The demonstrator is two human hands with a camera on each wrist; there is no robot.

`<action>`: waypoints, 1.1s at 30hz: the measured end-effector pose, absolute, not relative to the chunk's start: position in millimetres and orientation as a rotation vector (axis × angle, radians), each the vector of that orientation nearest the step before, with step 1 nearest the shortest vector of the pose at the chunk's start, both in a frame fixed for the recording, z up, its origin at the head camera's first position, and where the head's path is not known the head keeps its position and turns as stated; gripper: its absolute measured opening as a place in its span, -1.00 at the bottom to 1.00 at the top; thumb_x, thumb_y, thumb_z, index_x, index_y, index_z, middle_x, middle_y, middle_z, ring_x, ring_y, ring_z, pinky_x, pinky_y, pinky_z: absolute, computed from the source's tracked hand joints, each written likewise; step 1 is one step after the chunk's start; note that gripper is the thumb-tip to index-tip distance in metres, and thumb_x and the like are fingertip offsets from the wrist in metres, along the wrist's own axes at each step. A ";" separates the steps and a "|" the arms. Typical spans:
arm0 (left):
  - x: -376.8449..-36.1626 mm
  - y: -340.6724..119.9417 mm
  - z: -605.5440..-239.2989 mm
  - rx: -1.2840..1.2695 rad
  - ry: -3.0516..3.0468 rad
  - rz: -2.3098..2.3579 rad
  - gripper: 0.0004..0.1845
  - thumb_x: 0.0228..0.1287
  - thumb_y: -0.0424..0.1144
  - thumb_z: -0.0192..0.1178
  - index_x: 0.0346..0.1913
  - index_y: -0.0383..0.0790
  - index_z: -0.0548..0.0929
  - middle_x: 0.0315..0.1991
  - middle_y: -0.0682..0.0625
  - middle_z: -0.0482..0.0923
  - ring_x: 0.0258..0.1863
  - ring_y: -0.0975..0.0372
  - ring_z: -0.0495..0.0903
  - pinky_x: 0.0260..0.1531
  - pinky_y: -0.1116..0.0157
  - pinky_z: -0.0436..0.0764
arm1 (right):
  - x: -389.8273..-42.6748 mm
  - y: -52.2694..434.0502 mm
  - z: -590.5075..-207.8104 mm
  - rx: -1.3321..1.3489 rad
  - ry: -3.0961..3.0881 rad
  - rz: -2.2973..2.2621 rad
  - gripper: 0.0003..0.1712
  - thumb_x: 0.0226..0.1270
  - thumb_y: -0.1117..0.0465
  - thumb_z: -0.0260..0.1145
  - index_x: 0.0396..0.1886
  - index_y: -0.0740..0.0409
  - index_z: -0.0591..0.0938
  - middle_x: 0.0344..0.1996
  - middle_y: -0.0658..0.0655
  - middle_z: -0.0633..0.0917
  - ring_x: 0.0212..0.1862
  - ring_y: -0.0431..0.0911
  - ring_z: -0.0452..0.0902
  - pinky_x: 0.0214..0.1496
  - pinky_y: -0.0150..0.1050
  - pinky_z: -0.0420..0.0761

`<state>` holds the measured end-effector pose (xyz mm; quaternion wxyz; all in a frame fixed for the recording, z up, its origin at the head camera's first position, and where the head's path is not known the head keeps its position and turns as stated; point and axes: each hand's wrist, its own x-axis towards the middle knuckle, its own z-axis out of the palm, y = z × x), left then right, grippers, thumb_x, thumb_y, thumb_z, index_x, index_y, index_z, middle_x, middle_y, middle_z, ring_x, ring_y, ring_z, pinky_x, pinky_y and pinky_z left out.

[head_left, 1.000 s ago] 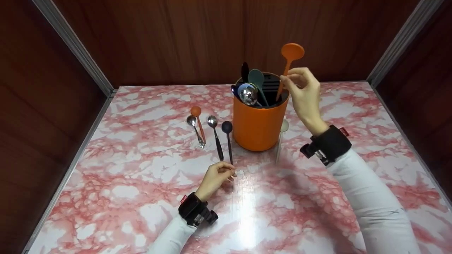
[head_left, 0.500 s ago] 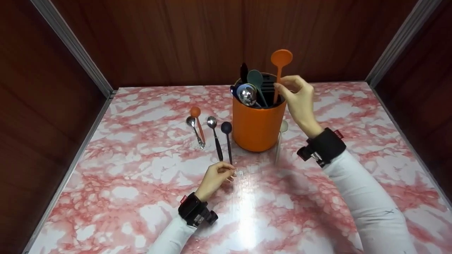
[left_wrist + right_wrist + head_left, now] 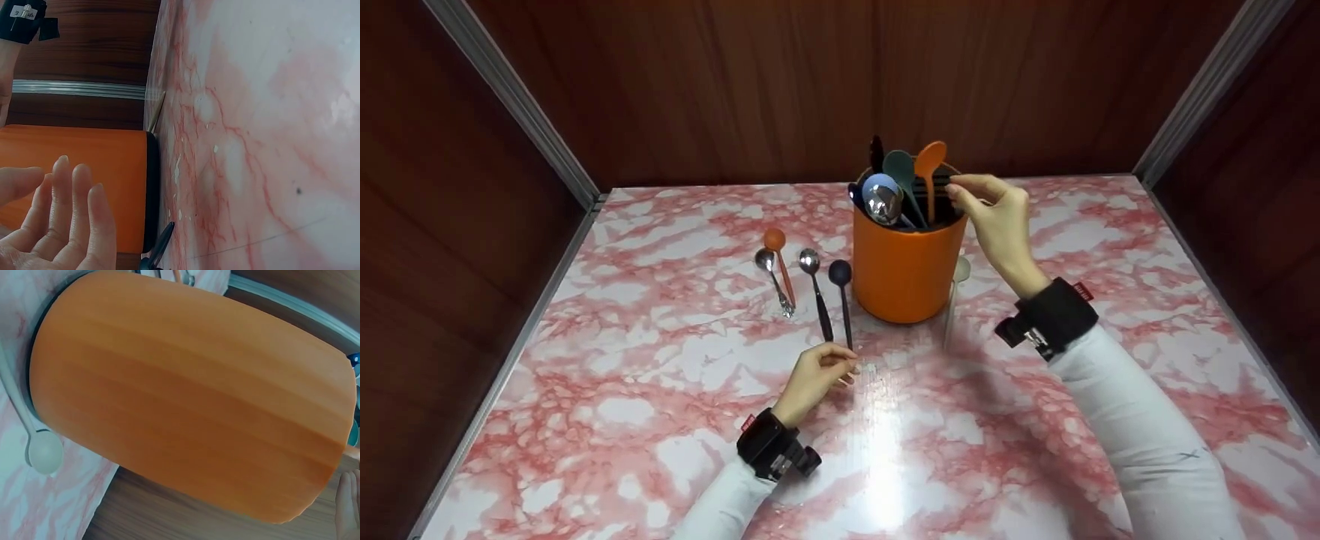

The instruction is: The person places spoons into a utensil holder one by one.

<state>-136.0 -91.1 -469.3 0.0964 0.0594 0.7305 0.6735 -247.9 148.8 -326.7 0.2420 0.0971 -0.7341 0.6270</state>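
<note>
An orange spoon (image 3: 931, 157) leans bowl up inside the orange utensil holder (image 3: 907, 277). My right hand (image 3: 1001, 221) is at the holder's right rim, its thumb and fingers bent toward each other with nothing between them, apart from the spoon. Beside that spoon stand a dark green spoon (image 3: 898, 166), a shiny metal ladle-like spoon (image 3: 883, 202) and a black utensil (image 3: 877, 154). My left hand (image 3: 814, 379) hangs low over the table by the handle end of a dark spoon (image 3: 841, 273). Its relaxed fingers (image 3: 73, 208) hold nothing in the left wrist view.
Left of the holder lie a metal spoon with black handle (image 3: 809, 261), an orange-red spoon (image 3: 775, 239) and a small ornate metal spoon (image 3: 765, 259). A pale spoon (image 3: 46, 453) lies right of the holder. Dark wood-look panels (image 3: 810, 90) enclose the marbled table (image 3: 622, 409).
My right hand lowered the orange spoon into the holder and let it go. The spoon tipped left toward the green one. The left hand stayed nearly still.
</note>
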 end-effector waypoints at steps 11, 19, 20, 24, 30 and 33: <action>-137.0 -90.5 -465.8 0.165 2.169 1.981 -0.76 0.20 -0.42 0.09 -0.13 -0.56 0.53 -0.32 -0.32 0.61 -0.44 0.16 0.62 -0.23 -0.04 0.63 | -223.5 152.1 -312.7 0.233 -2.035 1.675 -0.79 0.13 0.39 0.32 -0.28 0.49 0.66 -0.45 -0.04 0.75 -0.42 -0.45 0.59 -0.29 -0.57 0.58; -144.7 -97.0 -465.1 0.115 2.184 1.974 -0.73 0.19 -0.42 0.09 -0.11 -0.60 0.51 -0.36 -0.24 0.63 -0.49 0.27 0.59 -0.31 0.15 0.67 | -226.6 165.3 -336.6 0.265 -1.987 1.735 -0.78 0.13 0.36 0.33 -0.29 0.49 0.66 -0.50 -0.09 0.73 -0.45 -0.39 0.61 -0.28 -0.49 0.62; -146.3 -98.1 -464.9 0.115 2.198 1.964 -0.73 0.19 -0.42 0.09 -0.11 -0.60 0.51 -0.35 -0.28 0.63 -0.50 0.28 0.59 -0.33 0.19 0.67 | -227.2 167.1 -340.3 0.265 -1.980 1.740 -0.78 0.12 0.35 0.34 -0.29 0.47 0.67 -0.51 -0.11 0.73 -0.46 -0.38 0.61 -0.28 -0.48 0.62; -152.1 -101.8 -463.3 0.107 2.257 1.922 -0.74 0.19 -0.41 0.12 -0.12 -0.57 0.54 -0.30 -0.38 0.61 -0.50 0.28 0.60 -0.38 0.29 0.67 | -221.2 171.4 -347.7 0.260 -1.985 1.728 -0.77 0.10 0.31 0.37 -0.31 0.44 0.68 -0.51 -0.14 0.72 -0.45 -0.32 0.62 -0.28 -0.49 0.61; -158.4 -106.0 -459.6 0.091 2.318 1.886 -0.77 0.21 -0.42 0.09 -0.14 -0.53 0.56 -0.26 -0.42 0.60 -0.46 0.20 0.62 -0.37 0.24 0.67 | -206.6 177.4 -356.5 0.252 -2.003 1.763 -0.80 0.11 0.36 0.35 -0.31 0.45 0.67 -0.49 -0.04 0.74 -0.43 -0.31 0.64 -0.29 -0.49 0.61; -162.1 -107.9 -456.9 0.043 2.314 1.896 -0.79 0.20 -0.42 0.10 -0.15 -0.50 0.56 -0.28 -0.40 0.60 -0.47 0.18 0.61 -0.37 0.17 0.67 | -199.7 180.5 -360.4 0.255 -2.009 1.779 -0.80 0.12 0.37 0.33 -0.29 0.46 0.66 -0.50 -0.17 0.72 -0.42 -0.32 0.64 -0.28 -0.49 0.61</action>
